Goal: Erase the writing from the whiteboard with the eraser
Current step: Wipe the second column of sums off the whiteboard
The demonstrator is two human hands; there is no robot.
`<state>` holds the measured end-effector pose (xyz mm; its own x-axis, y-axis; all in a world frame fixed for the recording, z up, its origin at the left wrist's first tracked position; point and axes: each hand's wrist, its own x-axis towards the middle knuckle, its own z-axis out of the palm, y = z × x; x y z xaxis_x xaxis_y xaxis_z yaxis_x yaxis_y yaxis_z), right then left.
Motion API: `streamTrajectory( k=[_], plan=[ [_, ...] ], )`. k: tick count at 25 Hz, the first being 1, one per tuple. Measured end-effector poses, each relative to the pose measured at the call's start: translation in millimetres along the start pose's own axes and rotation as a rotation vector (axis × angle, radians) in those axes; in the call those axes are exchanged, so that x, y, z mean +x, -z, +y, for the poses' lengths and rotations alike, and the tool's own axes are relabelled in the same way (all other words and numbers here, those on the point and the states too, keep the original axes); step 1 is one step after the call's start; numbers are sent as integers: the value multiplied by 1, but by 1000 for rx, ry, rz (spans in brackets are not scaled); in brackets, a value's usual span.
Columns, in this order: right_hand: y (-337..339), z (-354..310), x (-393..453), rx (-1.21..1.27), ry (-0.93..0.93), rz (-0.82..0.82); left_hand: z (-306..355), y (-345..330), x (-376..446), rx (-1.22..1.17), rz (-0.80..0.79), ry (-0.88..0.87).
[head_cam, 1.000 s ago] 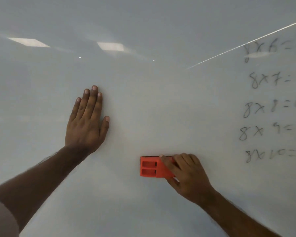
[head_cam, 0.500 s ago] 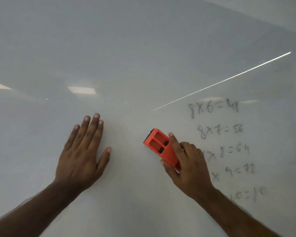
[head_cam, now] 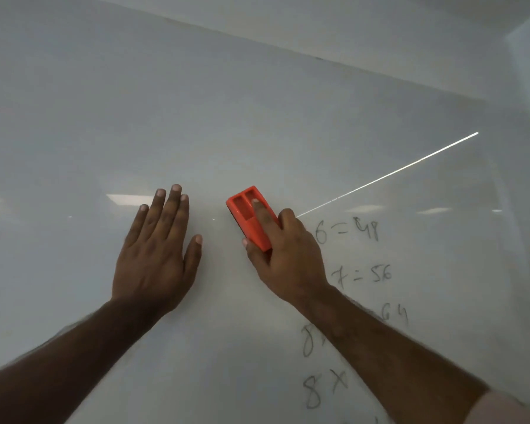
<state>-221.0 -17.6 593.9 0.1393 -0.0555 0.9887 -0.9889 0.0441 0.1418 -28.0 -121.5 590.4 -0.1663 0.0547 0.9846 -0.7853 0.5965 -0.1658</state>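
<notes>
Eraser, orange plastic block type, is held against the whiteboard by the right hand, tilted with its top end leaning left. Index finger is laid along the recessed back, thumb is pressed on the left edge, remaining fingers are curled around the right edge; the hand is closed on it, not loose. A dark pad strip is seen along the eraser's lower left edge, facing the board. Left hand is spread flat on the board, just left of the eraser, holding nothing, fingers extended and close together.

Writing is located right of and below the eraser: faint multiplication lines, "6 = 48", "7 = 56", "64", and "8 x" lower down, partly hidden by the right forearm. Board area left of and above the eraser is seen without marks. Ceiling light reflections are visible on the glossy board.

Handling judged: eraser is likely light and rigid, with a soft pad underneath; its smooth plastic shell could slip sideways under a hard wipe. Best hold is judged to be across the long sides, with one finger pressing down on the back, as is done now, so the pad is kept flat. Tilting onto an edge would be expected to leave streaks. Board is glossy and low in friction, so moderate pressure should be enough. Task is judged partly done; several lines of writing remain to be wiped to the right.
</notes>
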Motion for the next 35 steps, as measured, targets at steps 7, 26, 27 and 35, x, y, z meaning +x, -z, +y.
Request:
streamTrajectory(
  k=[7,26,27,35],
  plan=[
    [-8,49,-2,-45,51,-5,36,-27,4,54,-23,-26],
    [6,167,-2,-23,-510,219,46,-40,-4,151,-90,69],
    [1,150,0,-3,-454,218,47,-40,-5,146,-90,77],
    [-20,76,-36,36,195,74,46,-41,-11,138,-111,77]
  ],
)
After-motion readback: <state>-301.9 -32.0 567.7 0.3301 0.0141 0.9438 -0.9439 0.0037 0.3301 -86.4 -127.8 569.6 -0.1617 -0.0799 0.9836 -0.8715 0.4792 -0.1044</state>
